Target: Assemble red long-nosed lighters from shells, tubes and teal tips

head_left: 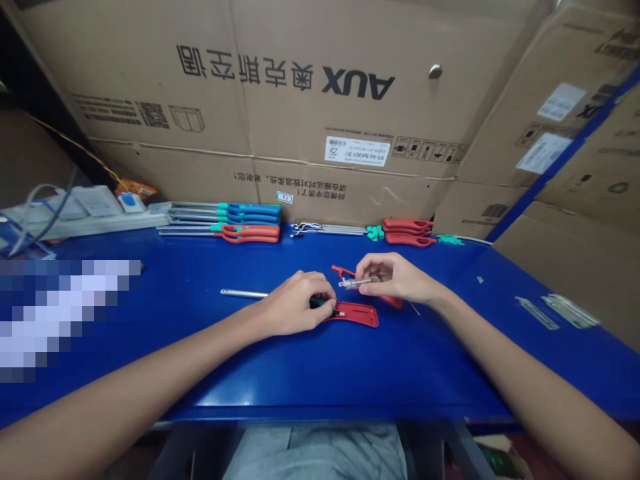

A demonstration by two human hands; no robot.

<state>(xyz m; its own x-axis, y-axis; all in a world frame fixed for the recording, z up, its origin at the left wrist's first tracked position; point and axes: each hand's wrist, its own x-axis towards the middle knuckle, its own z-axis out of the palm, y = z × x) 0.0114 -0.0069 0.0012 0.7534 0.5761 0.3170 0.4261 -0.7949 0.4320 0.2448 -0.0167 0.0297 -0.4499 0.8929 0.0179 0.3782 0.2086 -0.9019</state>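
Note:
My left hand [295, 303] grips a small dark and green part, pressing it down at the end of a flat red plastic handle [356, 315]. A steel rod [244, 293] lies on the table, its far end hidden behind my left hand. My right hand [395, 279] pinches a small clear tube with a metal tip [359, 283] between thumb and fingers. Just under that hand sits a second red plastic piece [345, 272], partly hidden by my fingers. The two hands are close together above the red parts.
Along the back of the blue table [200, 373] lie long steel tools with blue handles [250, 213] and red handles [250, 233], loose rods [330, 229], teal parts [374, 232], and red handles [407, 230]. A power strip [90, 220] sits back left. Cardboard boxes [280, 87] stand behind.

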